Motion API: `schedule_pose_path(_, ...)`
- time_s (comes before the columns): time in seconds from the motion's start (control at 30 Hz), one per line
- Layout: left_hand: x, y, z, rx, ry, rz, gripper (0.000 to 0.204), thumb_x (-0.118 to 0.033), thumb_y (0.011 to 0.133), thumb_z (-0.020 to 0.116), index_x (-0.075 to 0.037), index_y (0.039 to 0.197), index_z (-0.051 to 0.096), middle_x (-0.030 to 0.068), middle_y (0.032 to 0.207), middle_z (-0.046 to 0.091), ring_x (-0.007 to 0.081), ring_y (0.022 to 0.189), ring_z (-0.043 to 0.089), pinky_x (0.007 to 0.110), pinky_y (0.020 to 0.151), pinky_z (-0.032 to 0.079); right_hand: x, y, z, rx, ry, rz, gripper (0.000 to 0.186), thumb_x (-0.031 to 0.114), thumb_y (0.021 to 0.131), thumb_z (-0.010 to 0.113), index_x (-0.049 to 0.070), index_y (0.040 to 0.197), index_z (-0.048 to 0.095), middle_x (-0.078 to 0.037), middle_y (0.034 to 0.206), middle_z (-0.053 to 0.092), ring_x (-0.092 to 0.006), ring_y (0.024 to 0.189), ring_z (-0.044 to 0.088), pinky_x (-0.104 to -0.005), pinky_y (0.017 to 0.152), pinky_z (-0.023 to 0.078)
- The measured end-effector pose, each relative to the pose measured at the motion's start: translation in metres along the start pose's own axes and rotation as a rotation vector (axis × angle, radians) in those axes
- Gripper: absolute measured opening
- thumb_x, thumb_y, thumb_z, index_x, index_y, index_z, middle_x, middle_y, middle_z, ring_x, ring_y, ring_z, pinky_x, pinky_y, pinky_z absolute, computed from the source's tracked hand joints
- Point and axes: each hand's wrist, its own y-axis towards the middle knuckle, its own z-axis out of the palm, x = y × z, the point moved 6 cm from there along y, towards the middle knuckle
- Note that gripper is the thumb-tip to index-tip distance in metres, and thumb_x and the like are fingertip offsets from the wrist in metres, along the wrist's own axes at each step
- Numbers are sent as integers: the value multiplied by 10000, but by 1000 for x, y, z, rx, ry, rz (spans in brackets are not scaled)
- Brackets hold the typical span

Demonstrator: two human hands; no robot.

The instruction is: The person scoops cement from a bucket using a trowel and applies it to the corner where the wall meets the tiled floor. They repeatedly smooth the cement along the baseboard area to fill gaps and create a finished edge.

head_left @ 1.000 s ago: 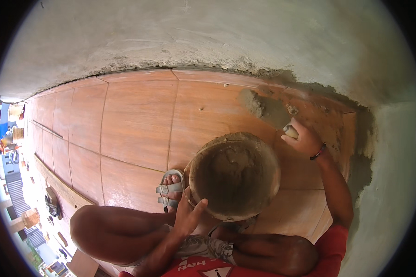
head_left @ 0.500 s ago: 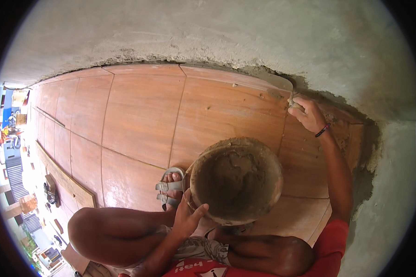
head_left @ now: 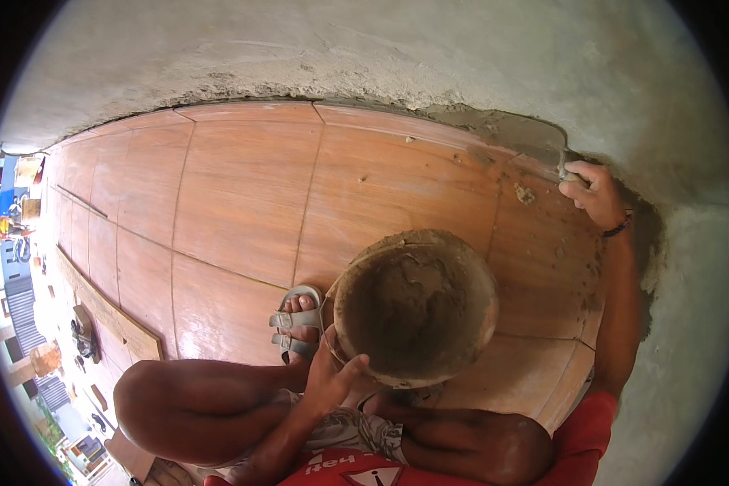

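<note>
My right hand [head_left: 595, 194] is closed around the handle of a trowel [head_left: 543, 136]. Its flat blade lies against the foot of the wall, just above the tile skirting [head_left: 429, 125]. Wet grey mortar [head_left: 462, 117] fills part of the rough joint there. My left hand [head_left: 336, 381] grips the near left rim of a mud-caked bucket [head_left: 488, 312], thumb over the edge. Inside the bucket is wet grey mortar [head_left: 405, 324] with an uneven surface. The bucket sits in front of my bent legs.
Glossy orange-brown tiles [head_left: 235, 194] cover the floor, with mortar crumbs [head_left: 524, 193] near the wall. A grey plastered wall [head_left: 364, 49] runs along the far side and meets another at the right. My sandalled foot [head_left: 298, 320] is beside the bucket. A wooden plank [head_left: 109, 308] lies at left.
My right hand and the trowel have slid rightward along the wall base, leaving a smoother strip of mortar behind. The left hand keeps its hold on the bucket rim.
</note>
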Motion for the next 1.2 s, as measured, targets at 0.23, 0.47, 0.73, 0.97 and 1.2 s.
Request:
schedule_pose_path(0.23, 0, -3, -2, 19, 21, -16, 678, -144, 900, 671, 39, 1447, 315, 160, 1359, 506, 231, 1263, 492, 358, 1064, 395, 38, -44, -1, -244, -262, -334, 283, 156, 833, 713, -14, 1053, 660, -112, 829, 673, -208, 653, 636, -332, 602, 508)
schedule_pose_path(0.47, -13, 0, 5, 35, 63, -17, 674, -144, 895, 663, 42, 1446, 323, 155, 1355, 511, 231, 1263, 491, 360, 1068, 385, 46, -20, 95, -209, -432, -309, 260, 228, 852, 718, 50, 1027, 644, -159, 859, 702, -332, 755, 694, -419, 652, 536)
schedule_pose_path(0.73, 8, -1, -6, 5, 81, 27, 670, -145, 894, 667, 41, 1443, 331, 161, 1356, 512, 232, 1263, 491, 360, 1072, 379, 49, 8, 69, -290, -255, -360, 310, 211, 847, 724, 8, 1075, 673, -190, 842, 686, -372, 762, 678, -410, 662, 527)
schedule_pose_path(0.97, 3, -2, -1, 28, 76, -3, 674, -138, 893, 668, 51, 1440, 323, 177, 1373, 498, 243, 1271, 489, 366, 1072, 383, 48, -19, 56, -396, -368, -522, 293, 170, 833, 737, -23, 1039, 657, -181, 892, 684, -354, 771, 681, -398, 656, 529)
schedule_pose_path(1.2, -2, -2, 1, 28, 72, -3, 686, -157, 892, 680, 49, 1439, 321, 175, 1364, 498, 242, 1269, 490, 368, 1073, 385, 41, -37, 77, -230, -424, -422, 283, 189, 838, 727, 10, 1044, 656, -184, 896, 690, -362, 789, 681, -429, 680, 535)
